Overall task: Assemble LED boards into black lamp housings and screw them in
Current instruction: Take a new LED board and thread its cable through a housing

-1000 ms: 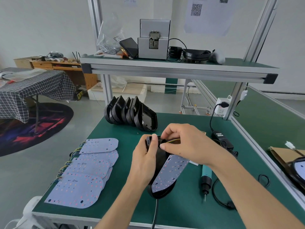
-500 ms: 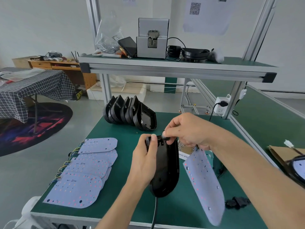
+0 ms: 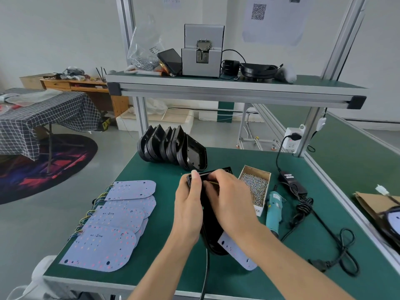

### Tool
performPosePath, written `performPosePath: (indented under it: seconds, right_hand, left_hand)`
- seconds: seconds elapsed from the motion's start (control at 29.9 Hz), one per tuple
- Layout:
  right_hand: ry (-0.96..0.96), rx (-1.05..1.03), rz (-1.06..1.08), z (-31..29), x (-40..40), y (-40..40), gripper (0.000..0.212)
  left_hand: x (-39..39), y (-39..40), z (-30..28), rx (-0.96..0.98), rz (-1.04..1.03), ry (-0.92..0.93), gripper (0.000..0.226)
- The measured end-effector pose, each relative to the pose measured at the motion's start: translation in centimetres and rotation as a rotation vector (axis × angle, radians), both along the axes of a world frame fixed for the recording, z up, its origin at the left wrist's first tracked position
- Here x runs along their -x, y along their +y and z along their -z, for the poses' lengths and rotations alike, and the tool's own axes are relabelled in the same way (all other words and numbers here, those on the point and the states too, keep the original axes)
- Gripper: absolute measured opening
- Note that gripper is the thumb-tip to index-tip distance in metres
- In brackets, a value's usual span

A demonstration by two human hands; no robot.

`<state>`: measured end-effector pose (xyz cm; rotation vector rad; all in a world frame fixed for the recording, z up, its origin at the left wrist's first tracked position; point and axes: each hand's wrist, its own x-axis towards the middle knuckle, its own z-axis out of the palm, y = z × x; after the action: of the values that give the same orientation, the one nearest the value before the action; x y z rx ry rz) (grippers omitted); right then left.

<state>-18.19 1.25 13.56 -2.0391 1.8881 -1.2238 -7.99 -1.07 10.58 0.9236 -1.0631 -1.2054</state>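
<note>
Mid-bench, a black housing point(image 3: 211, 232) gripped round its left edge by the left hand point(image 3: 187, 210), thumb hooked over the top rim. Right hand point(image 3: 227, 202) laid over the upper half, fingers curled down at the rim, seemingly pinching thin yellowish wires point(image 3: 213, 182); exact pinch hidden under the knuckles. One LED board point(image 3: 237, 250) hanging out at the lower right, tilted, not yet seated. Probably light and stiff, that board: a thin flat sheet, matte pale lilac, one end rounded, dotted with small LEDs and holes. Best taken by the bare edges, never by the wire tails, likely fragile at the solder joints. Housing a smooth glossy moulded shell, rigid, likely a bit slippery, so a wrap-round grip suits. Spare boards point(image 3: 112, 226) fanned in an overlapping stack at the left, coloured wire tails at their left ends. More housings point(image 3: 173, 148) nested on edge at the back. Cardboard box of shiny screws point(image 3: 256, 188) just right of the hands, teal screwdriver point(image 3: 273, 210) lying beside it on the green bench point(image 3: 164, 169), untouched.
</note>
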Motion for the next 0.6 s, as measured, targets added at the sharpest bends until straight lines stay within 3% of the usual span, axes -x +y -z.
performPosePath:
  seconds: [0.23,0.4,0.6]
  right_hand:
    - [0.159,0.021,0.01,0.6,-0.8,0.5,0.015]
    - [0.301,-0.03,0.018,0.2,-0.9,0.3,0.015]
    - [-0.023,-0.074,-0.192,-0.3,0.8,0.1,0.025]
  left_hand:
    - [-0.3,0.0,0.1,-0.01,-0.002,-0.035,0.047]
    - [-0.2,0.1,0.3,0.111,-0.01,-0.253,0.035]
    - [-1.8,-0.8,0.0,0.081,-0.041,-0.205,0.043]
